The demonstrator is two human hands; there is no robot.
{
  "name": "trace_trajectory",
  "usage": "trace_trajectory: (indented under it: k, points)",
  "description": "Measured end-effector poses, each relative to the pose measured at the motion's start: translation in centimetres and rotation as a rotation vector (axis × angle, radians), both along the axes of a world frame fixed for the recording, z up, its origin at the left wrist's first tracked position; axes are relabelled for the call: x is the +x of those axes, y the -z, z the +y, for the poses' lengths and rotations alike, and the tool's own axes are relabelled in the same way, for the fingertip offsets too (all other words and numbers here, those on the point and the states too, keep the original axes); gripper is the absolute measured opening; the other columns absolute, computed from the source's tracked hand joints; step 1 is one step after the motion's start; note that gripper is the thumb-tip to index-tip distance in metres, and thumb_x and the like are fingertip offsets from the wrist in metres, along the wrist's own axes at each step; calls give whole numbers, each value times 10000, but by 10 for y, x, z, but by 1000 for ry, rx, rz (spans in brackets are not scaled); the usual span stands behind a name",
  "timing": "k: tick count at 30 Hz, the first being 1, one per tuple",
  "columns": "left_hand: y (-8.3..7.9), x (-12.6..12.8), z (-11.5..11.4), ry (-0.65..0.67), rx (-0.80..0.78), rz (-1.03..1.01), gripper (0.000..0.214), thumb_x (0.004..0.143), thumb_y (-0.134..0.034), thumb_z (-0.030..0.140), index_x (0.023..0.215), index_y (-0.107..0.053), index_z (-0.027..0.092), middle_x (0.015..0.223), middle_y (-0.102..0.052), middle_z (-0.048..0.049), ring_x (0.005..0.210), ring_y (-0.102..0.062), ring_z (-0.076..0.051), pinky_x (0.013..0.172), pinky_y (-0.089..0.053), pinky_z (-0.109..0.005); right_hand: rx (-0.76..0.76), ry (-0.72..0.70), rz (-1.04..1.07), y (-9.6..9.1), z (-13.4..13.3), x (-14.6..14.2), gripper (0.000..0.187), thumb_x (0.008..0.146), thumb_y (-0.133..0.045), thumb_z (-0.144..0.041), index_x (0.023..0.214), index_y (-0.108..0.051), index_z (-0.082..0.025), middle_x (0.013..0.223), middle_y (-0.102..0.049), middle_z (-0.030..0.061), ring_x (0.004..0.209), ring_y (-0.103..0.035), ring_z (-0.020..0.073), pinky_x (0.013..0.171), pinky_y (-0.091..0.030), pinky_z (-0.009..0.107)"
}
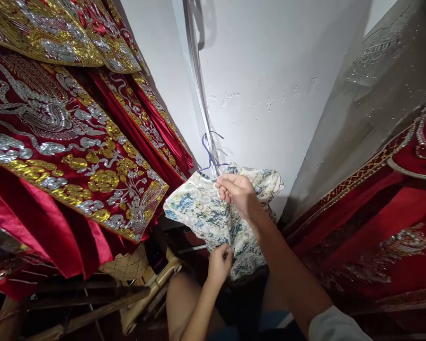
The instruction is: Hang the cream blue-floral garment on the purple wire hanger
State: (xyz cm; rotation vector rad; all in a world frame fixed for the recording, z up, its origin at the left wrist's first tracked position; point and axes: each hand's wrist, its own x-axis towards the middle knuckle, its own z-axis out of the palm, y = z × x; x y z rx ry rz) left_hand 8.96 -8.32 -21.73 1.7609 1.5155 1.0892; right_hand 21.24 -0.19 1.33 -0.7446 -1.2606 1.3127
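A short-sleeved white blouse (pixel 195 208) with blue and green flowers hangs on a purple hanger (pixel 208 152) against a pale wall. At the blouse's neckline, the fingers of my right hand (pixel 236 189) pinch the front edge. Lower on the same front edge, my left hand (pixel 219 265) is closed on the fabric near the hem. The edge between the two hands runs roughly straight down. Whether it is buttoned or zipped cannot be made out.
Red cloths with gold and silver sequins (pixel 102 180) hang on the left. Another red embroidered cloth (pixel 369 227) is on the right. Bamboo furniture (pixel 152 284) stands low at left, beside a woven basket (pixel 128 265). A narrow pipe (pixel 199 85) runs down the wall.
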Motion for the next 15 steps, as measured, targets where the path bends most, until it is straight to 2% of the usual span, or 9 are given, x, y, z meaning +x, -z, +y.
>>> trace_trajectory:
  k: [2,3,4,6,7,9,10,12,15]
  points:
    - [-30,-3,10,34,42,-23,228,871,-620,326,701,-600,176,656,-565,4,669,-551,-166,674,-421,-265,-8,8,-25,8,-4,3,279,859,-633,-420,746,-636,-166,514,-575,-36,433,-433,82,431,-318,209]
    - [-50,-4,15,37,84,-51,173,902,-596,332,852,-654,177,779,-640,-21,776,-605,-181,772,-457,-288,-18,14,-41,12,-6,5,276,866,-626,-422,753,-634,-169,516,-572,-40,437,-434,84,438,-323,210]
    - [-73,-6,22,-7,191,-119,210,928,-578,328,1034,-668,171,850,-673,-43,830,-631,-191,840,-470,-319,-23,23,-55,15,-7,6,273,870,-619,-419,753,-632,-172,512,-566,-43,438,-432,86,443,-326,212]
    - [-123,-9,36,-129,420,-179,305,958,-558,319,1221,-624,180,923,-674,-56,871,-638,-185,849,-479,-319,-11,28,-84,17,-10,8,262,875,-604,-397,739,-628,-175,510,-561,-44,443,-432,89,453,-333,216]
    - [-147,-10,43,-134,503,-165,353,975,-537,314,1301,-584,189,933,-665,-56,851,-627,-175,816,-485,-308,4,26,-99,16,-10,9,256,876,-595,-383,729,-627,-176,509,-559,-43,446,-435,92,459,-337,218]
    - [-186,-12,58,-62,575,-38,353,988,-522,306,1322,-582,210,968,-657,-58,831,-609,-164,787,-485,-298,42,32,-120,13,-10,9,245,877,-581,-363,721,-626,-179,508,-553,-43,454,-441,97,469,-341,223]
    - [-200,-12,64,-6,591,30,306,995,-510,294,1269,-618,210,973,-658,-59,838,-607,-164,788,-482,-298,64,44,-126,12,-9,9,240,876,-577,-359,721,-625,-182,510,-549,-44,457,-441,99,473,-340,226]
    - [-217,-11,73,73,620,147,214,996,-506,266,1096,-679,190,929,-657,-54,837,-607,-165,783,-473,-293,103,78,-138,15,-3,8,240,878,-569,-364,723,-622,-188,515,-536,-46,462,-434,104,475,-327,232]
    - [-223,-11,75,39,723,225,176,984,-520,234,922,-671,170,845,-656,-46,805,-603,-168,763,-460,-295,123,133,-223,35,8,7,242,872,-559,-360,703,-616,-196,523,-510,-46,461,-408,112,472,-292,248]
